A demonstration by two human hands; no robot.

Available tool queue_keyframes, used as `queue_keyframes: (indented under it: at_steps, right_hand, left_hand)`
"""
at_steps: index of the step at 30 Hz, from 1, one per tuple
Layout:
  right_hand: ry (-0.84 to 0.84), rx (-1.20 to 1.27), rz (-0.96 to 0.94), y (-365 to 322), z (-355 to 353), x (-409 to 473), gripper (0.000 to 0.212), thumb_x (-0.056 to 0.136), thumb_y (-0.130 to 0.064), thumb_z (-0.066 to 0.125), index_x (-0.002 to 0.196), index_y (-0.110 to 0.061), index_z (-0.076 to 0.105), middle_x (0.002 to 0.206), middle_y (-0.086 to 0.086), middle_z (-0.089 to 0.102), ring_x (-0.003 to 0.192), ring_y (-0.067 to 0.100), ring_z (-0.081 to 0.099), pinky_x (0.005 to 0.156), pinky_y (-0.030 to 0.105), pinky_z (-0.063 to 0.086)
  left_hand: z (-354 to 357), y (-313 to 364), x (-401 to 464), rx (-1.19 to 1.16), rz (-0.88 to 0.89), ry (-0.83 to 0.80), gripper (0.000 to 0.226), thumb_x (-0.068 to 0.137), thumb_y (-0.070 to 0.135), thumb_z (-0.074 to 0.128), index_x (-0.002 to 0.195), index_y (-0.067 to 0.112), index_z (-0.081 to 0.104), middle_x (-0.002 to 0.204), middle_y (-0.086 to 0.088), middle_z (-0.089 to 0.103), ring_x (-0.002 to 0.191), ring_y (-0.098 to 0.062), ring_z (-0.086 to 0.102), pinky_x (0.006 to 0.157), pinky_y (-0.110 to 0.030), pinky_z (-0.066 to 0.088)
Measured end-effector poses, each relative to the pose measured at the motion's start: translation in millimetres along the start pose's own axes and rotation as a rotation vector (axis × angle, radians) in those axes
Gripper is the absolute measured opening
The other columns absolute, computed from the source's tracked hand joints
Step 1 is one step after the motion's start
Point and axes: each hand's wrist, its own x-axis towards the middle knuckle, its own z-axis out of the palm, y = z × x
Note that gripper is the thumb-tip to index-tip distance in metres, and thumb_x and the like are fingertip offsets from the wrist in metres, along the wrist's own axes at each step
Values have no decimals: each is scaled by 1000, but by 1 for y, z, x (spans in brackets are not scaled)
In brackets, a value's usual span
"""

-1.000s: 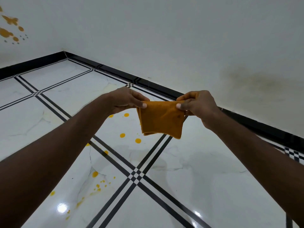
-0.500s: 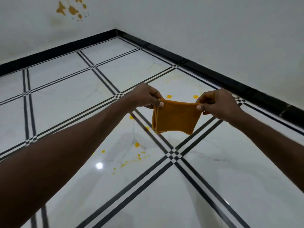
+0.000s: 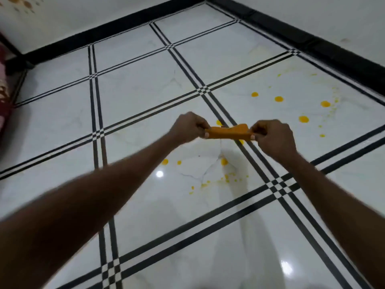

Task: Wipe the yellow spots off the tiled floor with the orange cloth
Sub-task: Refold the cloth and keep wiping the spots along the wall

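Note:
The orange cloth (image 3: pixel 229 133) is folded and stretched almost flat between my two hands, held in the air above the white tiled floor (image 3: pixel 145 97). My left hand (image 3: pixel 188 127) pinches its left end and my right hand (image 3: pixel 273 138) pinches its right end. Yellow spots (image 3: pixel 303 119) lie scattered on the tile to the right of my hands. More yellow spots (image 3: pixel 224 161) and fine splatter sit on the tile just below the cloth. One spot is partly hidden behind the cloth.
Black double grout lines (image 3: pixel 95 122) cross the floor in a grid. A black skirting (image 3: pixel 312 42) runs along the white walls, which meet at a corner at the top. Orange stains (image 3: pixel 25 3) mark the wall at top left. A reddish patterned object (image 3: pixel 3 84) stands at the left edge.
The view has tilted down toward the floor and both hands have lowered. The cloth, which hung down as a square, is now turned nearly edge-on between the hands.

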Motion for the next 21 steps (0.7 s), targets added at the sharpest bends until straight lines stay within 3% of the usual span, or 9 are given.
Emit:
queue_keyframes:
  at_steps: [2,4,7,8,10,13,15,19,21]
  right_hand:
    - [-23,-140,31,17,37,-37,14,85,-15,63,93,-21,73,83,6,72,83,33,69,69,35,51]
    - [-171,-355,66,37,74,-81,11,82,-7,57,81,-15,64,72,5,61,78,32,68,60,31,42]
    - [-150,-480,-27,59,113,-110,11,76,-3,67,75,-10,59,72,12,64,71,33,66,64,37,51]
    - [-86,-494,-102,62,126,-107,11,79,-8,70,88,-7,64,84,16,68,79,36,67,74,43,53]
    - [-135,-508,-253,65,149,-89,43,93,-29,61,129,-4,58,128,25,62,118,43,60,100,55,47]
    - [-376,-583,-387,78,180,-63,72,102,-59,23,164,-25,8,171,16,8,157,40,10,124,62,11]
    - [-312,-556,-318,102,178,-59,72,101,-63,14,163,-31,1,172,11,1,158,38,4,125,60,-1]
    - [1,-461,144,107,164,-97,74,100,-57,30,164,-25,10,169,17,16,155,43,14,122,65,7]
    - [36,-411,194,78,183,-131,77,99,-58,31,164,-24,9,170,18,12,155,44,11,122,66,4]
  left_hand:
    - [50,-29,-27,55,36,20,21,79,14,77,100,18,80,97,-4,78,92,-21,71,88,-30,52]
    - [101,-52,-57,151,58,-163,23,83,12,71,103,20,79,105,-3,77,98,-24,70,93,-37,52]
    - [134,-77,-78,203,76,-283,27,88,11,58,105,17,78,108,-2,76,98,-21,69,93,-40,53]
    - [130,-84,-78,147,45,-218,28,87,11,57,103,16,79,105,-2,77,95,-20,71,91,-39,55]
    - [120,-101,-70,87,-29,-76,26,86,11,57,102,16,78,103,-1,77,96,-19,71,90,-36,55]
    - [111,-120,-62,160,-84,-15,29,90,18,61,117,16,70,111,-2,72,109,-24,63,95,-37,48]
    - [115,-124,-62,209,-62,-41,36,92,24,61,127,15,63,116,-6,67,114,-26,56,97,-39,44]
    - [126,-133,-69,179,-48,16,39,90,25,60,127,12,62,112,-8,65,108,-29,56,92,-43,47]
    - [130,-135,-74,187,-40,68,38,88,22,53,122,9,65,106,-11,67,102,-34,59,85,-46,51]
